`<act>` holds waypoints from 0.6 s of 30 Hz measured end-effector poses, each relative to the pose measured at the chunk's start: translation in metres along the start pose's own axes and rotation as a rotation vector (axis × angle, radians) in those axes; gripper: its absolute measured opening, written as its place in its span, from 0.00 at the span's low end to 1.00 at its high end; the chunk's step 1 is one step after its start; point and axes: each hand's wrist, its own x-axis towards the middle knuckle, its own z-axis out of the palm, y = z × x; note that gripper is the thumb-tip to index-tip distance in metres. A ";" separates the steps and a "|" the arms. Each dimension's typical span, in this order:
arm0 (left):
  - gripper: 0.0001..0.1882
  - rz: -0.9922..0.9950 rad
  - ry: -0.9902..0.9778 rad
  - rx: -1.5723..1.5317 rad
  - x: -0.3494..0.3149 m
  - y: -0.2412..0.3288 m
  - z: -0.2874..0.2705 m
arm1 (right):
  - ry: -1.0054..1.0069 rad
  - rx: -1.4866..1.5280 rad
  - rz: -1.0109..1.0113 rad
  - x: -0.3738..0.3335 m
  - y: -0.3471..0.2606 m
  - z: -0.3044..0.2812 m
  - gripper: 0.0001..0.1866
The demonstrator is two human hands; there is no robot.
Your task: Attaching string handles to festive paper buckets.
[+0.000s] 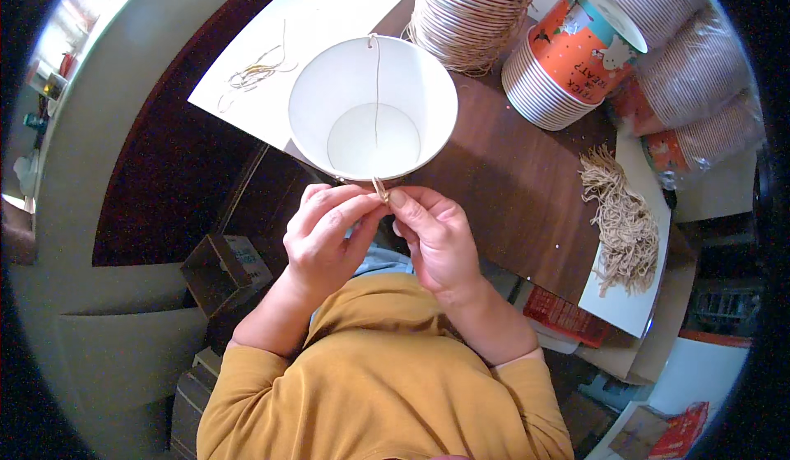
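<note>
A white-lined paper bucket (313, 98) stands at the table's near edge with its mouth toward me. From a hole in its far rim a thin cord (377, 81) hangs down across the inside. At the near rim, my left hand (329, 225) and my right hand (432, 234) meet fingertip to fingertip. Both pinch a tan cord end (379, 188) that loops up at the bucket's near rim. Whether it is knotted I cannot make out, as the fingers cover part of it.
Stacked buckets wound with cord (473, 24) stand at the back, beside an orange printed bucket stack (568, 57). Plastic-wrapped stacks (699, 73) fill the far right. A bundle of tan cords (625, 230) lies at the right edge; loose cords (255, 73) lie on white board at left.
</note>
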 end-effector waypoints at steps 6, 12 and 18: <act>0.10 -0.306 -0.107 -0.216 0.001 0.004 -0.002 | -0.038 0.017 0.081 0.000 -0.003 -0.008 0.09; 0.06 -0.330 -0.143 -0.193 0.001 0.003 -0.007 | -0.012 -0.204 -0.021 0.002 -0.004 -0.012 0.08; 0.03 -0.865 -0.212 -0.742 -0.001 0.006 -0.010 | 0.005 -0.768 -0.489 0.009 -0.001 -0.015 0.06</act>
